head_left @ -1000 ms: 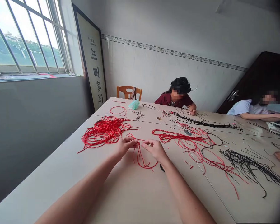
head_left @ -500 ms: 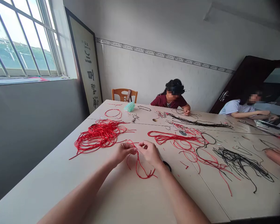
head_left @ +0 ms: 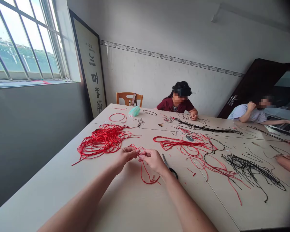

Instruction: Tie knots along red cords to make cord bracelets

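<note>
Thin red cord (head_left: 142, 174) hangs in a loop below my fingers, its lower end resting on the table. My left hand (head_left: 128, 155) pinches the cord between thumb and forefinger. Close against it, my right hand (head_left: 151, 158) grips the same cord; the exact spot where the strands cross is hidden by the fingertips. Just beyond my right wrist lie scissors (head_left: 169, 166) with black handles, partly covered by my forearm. A big tangled pile of red cords (head_left: 103, 140) sits to the left of my hands.
Bundled red cord (head_left: 181, 142) and a heap of black cords (head_left: 253, 170) spread over the table's right side. A green plastic bag (head_left: 134, 111) stands near the far edge. One person (head_left: 176, 103) sits opposite, another (head_left: 246, 111) at the right; someone's hand (head_left: 287, 162) reaches in.
My right hand has shifted slightly left and its fingers have closed nearer my left hand. More of the scissors shows. The person at the far right has raised one hand toward the head.
</note>
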The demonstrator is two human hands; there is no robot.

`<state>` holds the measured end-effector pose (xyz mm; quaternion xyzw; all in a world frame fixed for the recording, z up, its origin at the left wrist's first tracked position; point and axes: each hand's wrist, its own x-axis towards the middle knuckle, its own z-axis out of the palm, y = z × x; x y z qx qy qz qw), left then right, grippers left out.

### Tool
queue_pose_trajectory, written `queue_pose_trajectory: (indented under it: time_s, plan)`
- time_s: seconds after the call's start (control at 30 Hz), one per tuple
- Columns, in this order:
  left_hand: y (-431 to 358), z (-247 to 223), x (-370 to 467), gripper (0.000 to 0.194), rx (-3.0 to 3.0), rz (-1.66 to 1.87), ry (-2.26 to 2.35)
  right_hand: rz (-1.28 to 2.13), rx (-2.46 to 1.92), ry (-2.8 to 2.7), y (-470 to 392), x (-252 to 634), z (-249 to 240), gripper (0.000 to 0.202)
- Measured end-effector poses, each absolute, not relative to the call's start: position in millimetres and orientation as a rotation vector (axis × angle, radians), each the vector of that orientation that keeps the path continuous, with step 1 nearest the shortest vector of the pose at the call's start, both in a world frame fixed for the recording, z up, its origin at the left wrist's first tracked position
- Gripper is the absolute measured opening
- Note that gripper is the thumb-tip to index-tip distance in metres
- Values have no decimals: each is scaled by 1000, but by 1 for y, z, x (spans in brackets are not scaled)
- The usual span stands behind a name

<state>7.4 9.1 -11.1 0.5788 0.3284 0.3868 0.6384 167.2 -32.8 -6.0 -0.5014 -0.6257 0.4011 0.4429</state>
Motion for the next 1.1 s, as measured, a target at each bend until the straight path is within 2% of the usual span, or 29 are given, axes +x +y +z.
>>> queue_pose_trajectory:
  time_s: [0.4, 0.57, 0.73, 0.93, 1.1]
  plan:
    - [14, -14, 6, 26, 1228, 896, 789, 952, -1399, -1623, -37, 170, -2, 23]
    - [13, -10, 6, 25, 1113, 866, 780, 714, -1357, -1577, -37, 174, 3, 34]
    - [14, -10, 9, 25, 1139, 928, 804, 567, -1349, -1577, -42, 165, 5, 27]
    - [11, -8, 11, 25, 1086, 1006, 799, 734, -1313, -1567, -40, 150, -7, 28]
    - [13, -6, 6, 29, 1177, 1027, 834, 701, -1357, -1464, -34, 164, -6, 31]
